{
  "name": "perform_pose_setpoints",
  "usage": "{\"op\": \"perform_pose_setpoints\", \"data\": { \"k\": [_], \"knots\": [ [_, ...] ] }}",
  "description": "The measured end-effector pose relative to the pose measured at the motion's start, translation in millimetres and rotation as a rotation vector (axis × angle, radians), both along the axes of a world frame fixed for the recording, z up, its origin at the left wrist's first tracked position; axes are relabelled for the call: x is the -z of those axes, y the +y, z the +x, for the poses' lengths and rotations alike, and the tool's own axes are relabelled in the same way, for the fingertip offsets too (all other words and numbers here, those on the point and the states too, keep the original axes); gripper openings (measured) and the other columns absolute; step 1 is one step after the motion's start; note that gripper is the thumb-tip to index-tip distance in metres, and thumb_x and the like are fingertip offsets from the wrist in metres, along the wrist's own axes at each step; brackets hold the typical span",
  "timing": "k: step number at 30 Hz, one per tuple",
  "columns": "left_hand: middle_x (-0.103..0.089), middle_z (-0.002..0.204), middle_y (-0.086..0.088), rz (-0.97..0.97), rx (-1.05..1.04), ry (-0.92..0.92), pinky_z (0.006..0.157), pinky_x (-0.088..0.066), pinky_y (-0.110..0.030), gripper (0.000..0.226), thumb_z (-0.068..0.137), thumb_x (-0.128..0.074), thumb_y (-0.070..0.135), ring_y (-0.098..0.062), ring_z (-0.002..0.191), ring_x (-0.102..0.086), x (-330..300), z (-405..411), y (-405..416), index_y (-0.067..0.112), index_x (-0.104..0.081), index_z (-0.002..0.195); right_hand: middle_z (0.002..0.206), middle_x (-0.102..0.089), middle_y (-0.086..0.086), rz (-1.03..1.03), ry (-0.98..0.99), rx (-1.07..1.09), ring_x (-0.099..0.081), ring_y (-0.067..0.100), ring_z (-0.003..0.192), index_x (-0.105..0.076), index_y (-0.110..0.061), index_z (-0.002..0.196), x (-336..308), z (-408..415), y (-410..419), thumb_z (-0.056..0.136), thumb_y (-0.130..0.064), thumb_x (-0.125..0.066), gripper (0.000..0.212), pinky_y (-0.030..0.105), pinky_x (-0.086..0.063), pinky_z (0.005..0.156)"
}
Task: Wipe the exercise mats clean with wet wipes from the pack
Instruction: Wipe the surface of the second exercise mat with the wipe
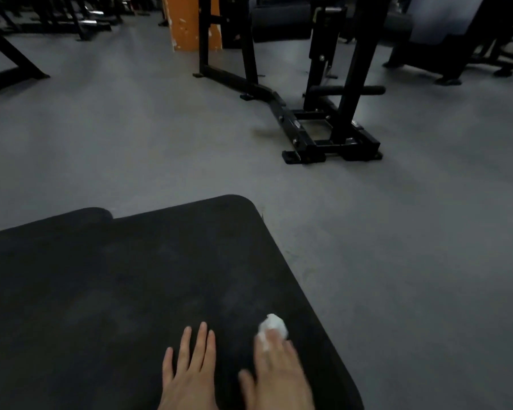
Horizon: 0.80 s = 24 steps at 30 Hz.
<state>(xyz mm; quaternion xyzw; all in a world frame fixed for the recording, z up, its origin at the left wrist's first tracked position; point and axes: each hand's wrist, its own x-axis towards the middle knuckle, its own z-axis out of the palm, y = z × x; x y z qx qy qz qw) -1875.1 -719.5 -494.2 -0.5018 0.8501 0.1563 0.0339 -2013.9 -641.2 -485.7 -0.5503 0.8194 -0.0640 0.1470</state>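
Note:
A black exercise mat with rounded corners fills the lower left of the view, lying on the grey floor. A second dark mat edge peeks out behind its far left side. My left hand rests flat on the mat with fingers spread and holds nothing. My right hand presses a crumpled white wet wipe onto the mat near its right edge; the wipe sticks out past my fingertips. The pack of wipes is not in view.
A black steel gym machine frame stands on the grey floor beyond the mat. An orange pillar rises at the top centre. More dark machines line the back and the left.

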Motion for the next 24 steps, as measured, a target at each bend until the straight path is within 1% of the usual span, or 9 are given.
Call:
{"op": "perform_pose_setpoints", "data": {
  "k": [1,3,5,7,10,14,18,20,24],
  "knots": [
    [0.021,0.167,0.009,-0.012,0.016,-0.003,0.112,0.027,-0.036,0.117,0.057,-0.064,0.062,-0.007,0.151,0.022,-2,-1,0,0.020,-0.027,0.160,0.124,-0.066,0.003,0.032,0.027,-0.097,-0.052,0.017,0.121,-0.076,-0.017,0.108,2,12,4,0.068,-0.056,-0.037,0.068,0.030,-0.014,0.114],
    [0.031,0.159,0.009,-0.079,0.060,-0.073,0.104,0.033,-0.034,0.127,0.060,-0.058,0.070,-0.010,0.150,0.022,-1,-1,4,0.019,0.002,0.159,0.128,-0.063,-0.002,0.048,0.045,-0.178,-0.060,0.013,0.116,-0.074,-0.023,0.112,8,12,12,0.066,-0.060,-0.037,0.070,0.029,-0.029,0.113],
    [0.038,0.152,0.011,-0.030,0.035,-0.027,0.109,0.030,-0.036,0.144,0.051,-0.054,0.090,-0.012,0.148,0.029,-2,2,2,0.020,0.021,0.153,0.131,-0.062,0.001,-0.038,0.019,-0.046,-0.060,0.018,0.118,-0.065,-0.019,0.127,1,-17,16,0.071,-0.059,-0.043,0.073,0.033,-0.035,0.111],
    [0.050,0.145,0.011,0.116,0.030,-0.123,0.116,0.027,-0.043,0.148,0.050,-0.053,0.096,-0.016,0.142,0.042,-5,6,8,0.022,0.038,0.141,0.139,-0.056,0.009,-0.060,0.033,0.152,-0.053,0.025,0.127,-0.055,-0.010,0.136,-1,-46,22,0.082,-0.056,-0.037,0.074,0.035,-0.030,0.111],
    [0.050,0.147,0.009,0.169,0.021,-0.135,0.119,0.023,-0.048,0.146,0.055,-0.055,0.095,-0.019,0.142,0.044,-8,7,10,0.024,0.039,0.141,0.157,-0.028,0.002,-0.059,0.032,0.065,-0.030,0.019,0.144,-0.037,-0.014,0.148,6,-39,22,0.085,-0.059,-0.028,0.079,0.034,-0.020,0.118],
    [0.048,0.151,0.006,0.141,0.037,-0.117,0.122,0.020,-0.050,0.133,0.072,-0.056,0.078,-0.020,0.142,0.044,-3,9,10,0.020,0.030,0.155,0.148,-0.043,0.001,-0.031,0.011,-0.263,-0.040,0.014,0.137,-0.057,-0.012,0.135,6,12,27,0.080,-0.063,-0.040,0.077,0.031,-0.023,0.112],
    [0.046,0.150,0.008,0.172,0.038,-0.133,0.120,0.022,-0.048,0.144,0.059,-0.056,0.094,-0.019,0.143,0.043,-7,9,10,0.023,0.036,0.144,0.160,-0.021,0.002,-0.069,0.073,0.005,-0.012,0.014,0.148,-0.026,-0.013,0.153,-4,-30,23,0.090,-0.063,-0.014,0.081,0.034,-0.006,0.121],
    [0.046,0.149,0.009,0.179,0.028,-0.141,0.119,0.023,-0.047,0.144,0.057,-0.057,0.095,-0.019,0.143,0.043,-7,7,10,0.024,0.037,0.139,0.163,-0.006,0.002,-0.061,0.056,0.167,0.000,0.013,0.149,-0.009,-0.014,0.155,-5,-47,21,0.092,-0.064,-0.012,0.080,0.035,-0.004,0.122],
    [0.045,0.154,0.006,0.162,0.027,-0.123,0.121,0.022,-0.049,0.138,0.067,-0.057,0.086,-0.018,0.142,0.043,-8,8,10,0.023,0.035,0.147,0.162,0.004,-0.003,-0.070,-0.077,-0.073,0.012,0.008,0.146,-0.005,-0.017,0.155,-12,0,24,0.090,-0.066,-0.024,0.084,0.031,0.010,0.117]
  ]
}}
